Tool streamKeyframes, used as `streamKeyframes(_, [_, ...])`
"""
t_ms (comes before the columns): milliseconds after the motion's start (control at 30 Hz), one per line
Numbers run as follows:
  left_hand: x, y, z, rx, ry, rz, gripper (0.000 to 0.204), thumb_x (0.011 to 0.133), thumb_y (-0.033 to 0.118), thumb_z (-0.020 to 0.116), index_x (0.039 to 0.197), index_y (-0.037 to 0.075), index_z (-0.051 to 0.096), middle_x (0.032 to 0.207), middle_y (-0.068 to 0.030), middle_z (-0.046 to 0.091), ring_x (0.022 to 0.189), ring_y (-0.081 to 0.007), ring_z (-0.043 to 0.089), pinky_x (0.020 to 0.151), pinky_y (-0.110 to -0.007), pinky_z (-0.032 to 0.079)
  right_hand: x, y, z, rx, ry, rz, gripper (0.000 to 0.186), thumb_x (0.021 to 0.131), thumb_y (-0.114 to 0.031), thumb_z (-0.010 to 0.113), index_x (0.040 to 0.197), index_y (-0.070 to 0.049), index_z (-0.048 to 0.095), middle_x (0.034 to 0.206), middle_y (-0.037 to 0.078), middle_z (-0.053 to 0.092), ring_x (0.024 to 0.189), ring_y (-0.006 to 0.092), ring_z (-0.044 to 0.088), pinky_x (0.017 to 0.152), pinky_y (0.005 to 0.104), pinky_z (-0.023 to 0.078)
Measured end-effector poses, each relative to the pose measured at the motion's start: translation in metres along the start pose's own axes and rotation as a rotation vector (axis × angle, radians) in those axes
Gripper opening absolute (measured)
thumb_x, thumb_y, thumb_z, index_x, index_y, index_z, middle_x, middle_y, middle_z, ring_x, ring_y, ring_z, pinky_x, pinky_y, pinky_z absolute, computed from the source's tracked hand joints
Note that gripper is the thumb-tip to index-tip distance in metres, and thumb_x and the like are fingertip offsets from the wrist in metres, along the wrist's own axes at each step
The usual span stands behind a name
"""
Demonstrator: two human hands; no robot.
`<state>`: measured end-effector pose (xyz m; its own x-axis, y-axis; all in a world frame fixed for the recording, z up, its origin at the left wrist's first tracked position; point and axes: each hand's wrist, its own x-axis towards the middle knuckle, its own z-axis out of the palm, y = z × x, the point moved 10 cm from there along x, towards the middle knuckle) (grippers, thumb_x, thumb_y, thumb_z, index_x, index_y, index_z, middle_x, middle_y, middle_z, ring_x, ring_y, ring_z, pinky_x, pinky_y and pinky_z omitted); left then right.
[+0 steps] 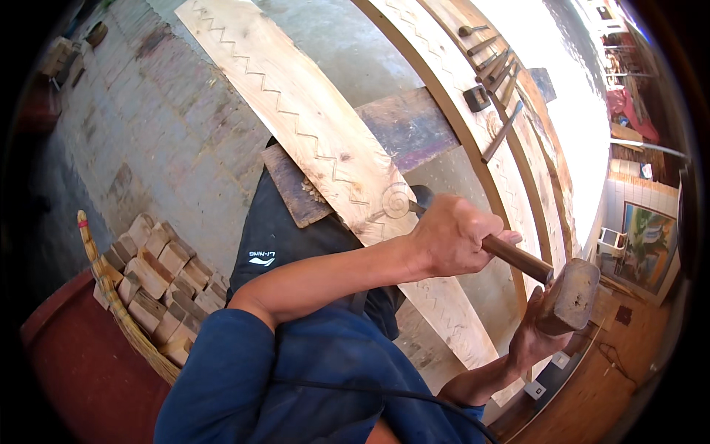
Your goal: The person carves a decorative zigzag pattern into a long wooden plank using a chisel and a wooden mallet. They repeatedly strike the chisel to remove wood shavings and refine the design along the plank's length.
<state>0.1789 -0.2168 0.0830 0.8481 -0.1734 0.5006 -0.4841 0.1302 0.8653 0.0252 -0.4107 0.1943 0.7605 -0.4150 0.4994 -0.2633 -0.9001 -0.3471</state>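
A long pale plank [255, 70] lies slantwise in front of me, with a zigzag line and a spiral [396, 200] marked or cut into it. My left hand [455, 240] is closed around a carving chisel [519, 259]. Its wooden handle sticks out to the right, and its metal end reaches the plank beside the spiral. My right hand [536, 340] is closed on a wooden mallet [575, 296]. The mallet head is at the chisel's butt end; I cannot tell whether they touch. Most of the mallet's handle is hidden.
A dark board [407, 129] lies crosswise under the plank. More long planks [492, 174] run along the right, carrying several carving tools [499, 70] and a small black block [476, 98]. At the left, a wicker basket [111, 296] holds wood blocks [151, 274]. A dark cable [414, 396] crosses my shirt.
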Motion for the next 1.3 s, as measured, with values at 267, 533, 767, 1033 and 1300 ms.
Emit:
streamKeyframes(267, [-0.001,0.003,-0.005,0.008,0.076,0.050,0.051,0.095,0.024,0.081,0.058,0.009,0.050,0.055,-0.0143,0.051,0.047,-0.0367,0.054,0.045,-0.044,0.041,0.007,-0.015,-0.007,-0.076,0.060,-0.089,0.036,0.091,0.001,0.084,0.123,0.004,0.070,0.110,0.012,0.076,0.096,0.0231,0.072,0.092,0.0377,0.057])
streamKeyframes(533, [0.004,-0.007,-0.008,-0.026,0.054,0.003,0.048,0.095,0.024,0.082,0.060,0.008,0.054,0.057,-0.0141,0.055,0.049,-0.0364,0.056,0.046,-0.044,0.042,0.052,-0.027,-0.098,0.755,0.429,-0.209,0.048,0.093,0.001,0.076,0.135,0.006,0.055,0.110,0.015,0.063,0.091,0.0162,0.057,0.084,0.0342,0.051])
streamKeyframes(767, [0.007,-0.011,-0.002,-0.002,0.012,-0.033,0.046,0.098,0.025,0.080,0.061,0.007,0.059,0.059,-0.0155,0.058,0.052,-0.0376,0.058,0.048,-0.044,0.043,0.054,-0.067,0.020,-0.243,-0.181,-0.294,0.064,0.081,0.001,0.079,0.143,-0.001,0.063,0.138,0.016,0.070,0.126,0.0379,0.067,0.111,0.0499,0.052])
streamKeyframes(1033, [0.014,-0.016,-0.002,-0.072,0.016,-0.025,0.040,0.097,0.018,0.080,0.067,0.003,0.059,0.059,-0.0137,0.055,0.049,-0.0244,0.054,0.048,-0.040,0.038,0.053,-0.020,-0.033,0.502,0.162,-0.005,0.069,0.089,0.000,0.082,0.150,0.004,0.049,0.111,0.011,0.070,0.082,0.0094,0.062,0.073,0.0217,0.053])
streamKeyframes(1300, [0.025,0.002,-0.087,-0.023,0.194,-0.101,0.047,0.099,0.007,0.078,0.066,0.004,0.044,0.061,-0.0036,0.033,0.060,-0.0084,0.029,0.050,-0.032,0.026,-0.087,0.026,0.085,-0.087,-0.470,0.107,0.081,0.067,-0.021,0.103,0.135,-0.004,0.062,0.117,0.019,0.075,0.107,0.0374,0.075,0.091,0.0412,0.061])
